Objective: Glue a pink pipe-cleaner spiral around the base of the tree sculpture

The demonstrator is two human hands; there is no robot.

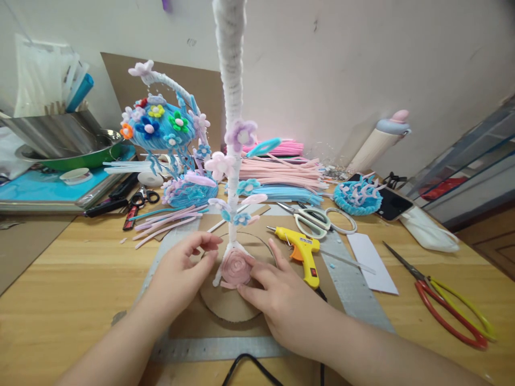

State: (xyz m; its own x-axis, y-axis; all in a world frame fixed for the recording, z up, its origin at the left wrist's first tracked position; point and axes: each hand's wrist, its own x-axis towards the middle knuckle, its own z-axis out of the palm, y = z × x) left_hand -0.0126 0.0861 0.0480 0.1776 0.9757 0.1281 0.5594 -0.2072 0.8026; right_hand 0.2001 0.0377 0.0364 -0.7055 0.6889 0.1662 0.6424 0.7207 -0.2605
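A pink spiral coil (236, 267), apparently of fuzzy pipe cleaner, stands at the foot of a tall white wrapped stem (233, 107). My right hand (277, 295) holds the coil's right edge with thumb and forefinger, its other fingers raised. To the left, my left hand (183, 265) is loosely curled, thumb and fingers apart, beside the white foot of the stem; nothing shows in it. Purple, pink and blue fuzzy flowers (243, 135) sit along the stem. Under the foot lies a cardboard disc (225, 311) with a dark edge.
A yellow glue gun (301, 249) lies right of my right hand. Farther right are red-and-yellow-handled scissors (446, 305) and white-handled scissors (311, 220). Bundles of pink pipe cleaners (281, 174) are behind. A blue flowered umbrella-like piece (161, 126) stands back left, near a metal container (60, 131).
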